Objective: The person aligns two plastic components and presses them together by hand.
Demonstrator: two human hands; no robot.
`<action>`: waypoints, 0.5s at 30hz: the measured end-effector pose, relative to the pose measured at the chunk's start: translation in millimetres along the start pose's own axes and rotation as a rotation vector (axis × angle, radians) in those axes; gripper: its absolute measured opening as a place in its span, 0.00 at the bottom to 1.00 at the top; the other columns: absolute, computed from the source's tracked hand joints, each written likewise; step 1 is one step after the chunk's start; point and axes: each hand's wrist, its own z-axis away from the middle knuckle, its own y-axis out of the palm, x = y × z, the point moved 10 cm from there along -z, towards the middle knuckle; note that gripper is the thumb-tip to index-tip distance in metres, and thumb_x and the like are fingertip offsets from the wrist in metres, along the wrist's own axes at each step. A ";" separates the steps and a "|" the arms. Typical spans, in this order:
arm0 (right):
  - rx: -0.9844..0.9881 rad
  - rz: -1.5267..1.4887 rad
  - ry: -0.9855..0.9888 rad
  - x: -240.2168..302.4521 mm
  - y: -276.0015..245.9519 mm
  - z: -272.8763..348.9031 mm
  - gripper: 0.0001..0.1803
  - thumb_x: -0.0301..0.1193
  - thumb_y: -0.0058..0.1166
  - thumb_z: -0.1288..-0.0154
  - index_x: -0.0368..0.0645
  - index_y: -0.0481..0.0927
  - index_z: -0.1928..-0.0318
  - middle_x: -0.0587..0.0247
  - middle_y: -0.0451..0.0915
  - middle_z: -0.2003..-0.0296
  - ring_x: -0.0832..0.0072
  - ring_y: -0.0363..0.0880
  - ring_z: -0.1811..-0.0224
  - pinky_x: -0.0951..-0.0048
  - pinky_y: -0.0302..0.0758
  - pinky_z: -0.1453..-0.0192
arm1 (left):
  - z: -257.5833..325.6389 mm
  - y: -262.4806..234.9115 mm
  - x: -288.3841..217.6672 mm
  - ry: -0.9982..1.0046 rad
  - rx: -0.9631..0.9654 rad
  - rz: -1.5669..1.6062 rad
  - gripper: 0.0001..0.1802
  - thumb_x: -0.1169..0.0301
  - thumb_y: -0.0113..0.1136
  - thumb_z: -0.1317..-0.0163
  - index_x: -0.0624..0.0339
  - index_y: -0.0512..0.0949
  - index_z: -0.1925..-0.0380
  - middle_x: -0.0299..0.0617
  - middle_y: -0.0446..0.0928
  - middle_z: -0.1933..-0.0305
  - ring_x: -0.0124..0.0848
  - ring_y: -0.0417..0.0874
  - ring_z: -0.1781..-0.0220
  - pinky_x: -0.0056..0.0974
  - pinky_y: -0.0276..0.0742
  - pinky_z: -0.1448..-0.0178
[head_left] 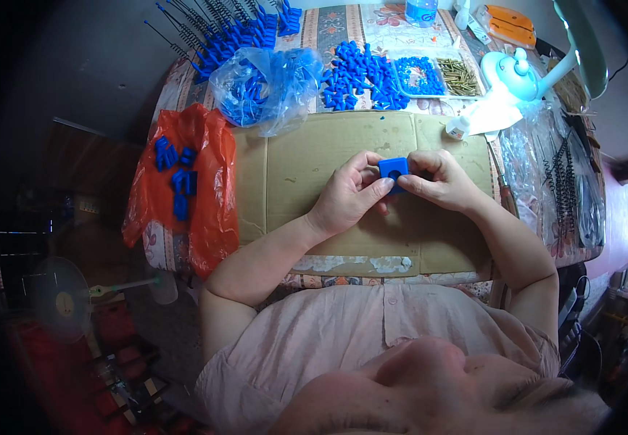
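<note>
Between my two hands, above the cardboard sheet (314, 210), is a small blue plastic block (394, 167) with a round hole in its face. My left hand (352, 187) pinches its left side, the thumb lying near the hole. From the other side my right hand (439, 177) grips it with thumb and curled fingers. Whether the right fingers also hold a smaller part is hidden. On an orange-red plastic bag (212, 156) to the left lie several similar blue pieces (181, 183).
Across the back stand blue assemblies with black springs (238, 36), a clear bag of blue parts (256, 94), a heap of blue pieces (361, 76) and a tray (424, 94) of small blue and brass-coloured parts. At right are a lamp (517, 76), a small white bottle (457, 129), a screwdriver (506, 192) and black springs (564, 181).
</note>
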 end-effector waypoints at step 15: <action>-0.029 0.027 -0.014 9.1 1.1 0.9 0.14 0.33 0.57 0.38 0.39 0.72 0.77 0.73 0.67 0.85 0.87 0.60 0.80 0.76 0.56 0.78 | 1.1 -0.5 -7.2 0.061 -0.018 -0.123 0.12 0.72 0.53 0.34 0.60 0.65 0.54 0.39 0.75 0.64 0.21 0.76 0.71 0.26 0.75 0.67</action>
